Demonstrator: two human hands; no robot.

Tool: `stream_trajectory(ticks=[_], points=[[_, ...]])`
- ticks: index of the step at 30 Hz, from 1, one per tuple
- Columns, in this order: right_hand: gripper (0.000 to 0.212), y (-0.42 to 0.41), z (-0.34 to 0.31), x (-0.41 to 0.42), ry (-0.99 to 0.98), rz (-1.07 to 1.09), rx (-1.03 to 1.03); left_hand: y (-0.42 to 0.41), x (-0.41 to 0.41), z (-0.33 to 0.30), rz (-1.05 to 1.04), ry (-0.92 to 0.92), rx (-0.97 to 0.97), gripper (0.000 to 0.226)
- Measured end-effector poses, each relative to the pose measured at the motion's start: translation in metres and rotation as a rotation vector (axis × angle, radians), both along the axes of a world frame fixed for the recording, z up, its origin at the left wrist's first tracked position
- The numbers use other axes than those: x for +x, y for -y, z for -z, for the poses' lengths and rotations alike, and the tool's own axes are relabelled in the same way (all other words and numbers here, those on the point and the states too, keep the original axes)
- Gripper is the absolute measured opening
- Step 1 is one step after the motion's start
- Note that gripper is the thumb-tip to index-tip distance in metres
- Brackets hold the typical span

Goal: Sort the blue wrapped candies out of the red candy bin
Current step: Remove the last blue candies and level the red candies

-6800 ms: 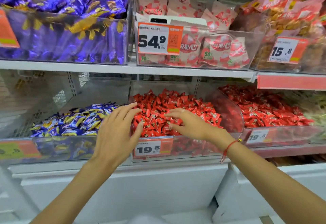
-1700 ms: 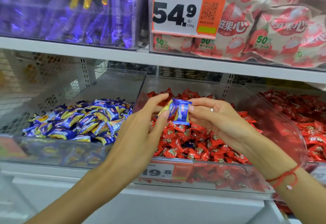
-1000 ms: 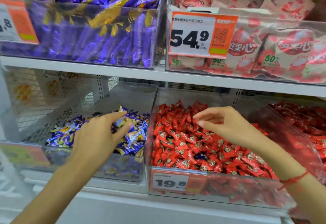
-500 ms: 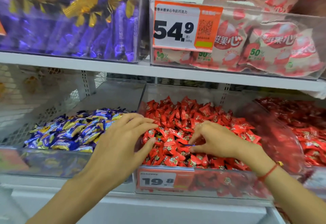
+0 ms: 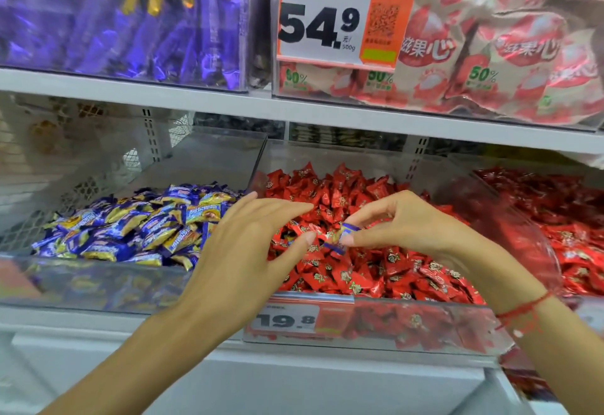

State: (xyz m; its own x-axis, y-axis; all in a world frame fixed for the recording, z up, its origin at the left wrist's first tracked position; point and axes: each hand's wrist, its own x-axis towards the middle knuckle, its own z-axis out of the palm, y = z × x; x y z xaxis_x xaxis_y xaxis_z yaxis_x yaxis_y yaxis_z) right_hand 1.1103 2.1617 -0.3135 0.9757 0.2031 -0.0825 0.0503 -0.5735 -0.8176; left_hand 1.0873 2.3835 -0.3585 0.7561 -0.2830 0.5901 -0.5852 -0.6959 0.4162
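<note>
A clear bin [image 5: 369, 326] on the lower shelf is heaped with red wrapped candies [image 5: 369, 264]. My right hand [image 5: 405, 221] hovers over the heap and pinches a small blue wrapped candy [image 5: 343, 234] between thumb and fingertips. My left hand [image 5: 248, 251] is just left of it, above the bin's front left corner, fingers spread and relaxed, its thumb tip close to the blue candy, holding nothing. To the left stands another clear bin [image 5: 98, 287] with a pile of blue and yellow wrapped candies [image 5: 137, 225].
A second bin of red candies [image 5: 568, 218] stands at the right. A white shelf board [image 5: 294, 110] runs above, carrying a bin of purple wrapped sweets [image 5: 124, 22] and a bin of pink packets [image 5: 490, 55] with a 54.9 price tag [image 5: 340, 15]. A 19.8 tag [image 5: 287, 320] marks the red bin's front.
My right hand has lifted out of the red heap with a blue candy pinched in it. My left hand has risen slightly and stays open beside it.
</note>
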Motion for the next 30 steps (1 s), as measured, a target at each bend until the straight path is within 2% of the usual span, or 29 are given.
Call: stream_trajectory(ticks=[3,7,10,12,14,16,19,21,23,26,30], points=[[0.021,-0.002,-0.003,-0.002,-0.132,0.012,0.259,0.000,0.000,-0.002,-0.023,0.010,-0.020,0.043],[0.032,-0.022,-0.007,-0.013,-0.115,0.009,0.586,-0.004,0.002,-0.004,0.003,-0.057,-0.156,0.056],[0.026,-0.039,-0.004,-0.020,-0.076,0.006,0.657,-0.006,-0.001,-0.008,0.080,-0.044,-0.331,0.039],[0.024,-0.043,-0.004,-0.019,-0.061,-0.039,0.630,-0.010,-0.003,-0.011,0.083,-0.015,-0.416,0.032],[0.022,-0.041,-0.002,-0.017,-0.006,-0.052,0.499,-0.020,-0.005,-0.010,0.007,0.017,-0.429,0.028],[0.018,-0.034,0.005,-0.006,0.102,-0.023,0.271,-0.034,-0.003,-0.008,-0.137,0.075,-0.393,0.028],[0.017,-0.032,0.019,0.014,0.280,-0.068,-0.055,-0.050,-0.001,-0.005,-0.322,0.104,-0.286,0.027],[0.018,-0.043,0.024,0.029,0.384,-0.118,-0.245,-0.058,0.003,-0.002,-0.374,0.062,-0.176,0.031],[0.018,-0.056,0.029,0.042,0.443,-0.179,-0.457,-0.062,0.007,0.002,-0.338,-0.013,-0.101,0.037],[0.022,-0.064,0.040,0.052,0.447,-0.222,-0.758,-0.060,0.006,0.003,-0.173,-0.044,-0.053,0.054],[0.025,-0.045,0.044,0.050,0.393,-0.151,-0.828,-0.054,0.001,0.006,-0.059,-0.031,0.034,0.058]])
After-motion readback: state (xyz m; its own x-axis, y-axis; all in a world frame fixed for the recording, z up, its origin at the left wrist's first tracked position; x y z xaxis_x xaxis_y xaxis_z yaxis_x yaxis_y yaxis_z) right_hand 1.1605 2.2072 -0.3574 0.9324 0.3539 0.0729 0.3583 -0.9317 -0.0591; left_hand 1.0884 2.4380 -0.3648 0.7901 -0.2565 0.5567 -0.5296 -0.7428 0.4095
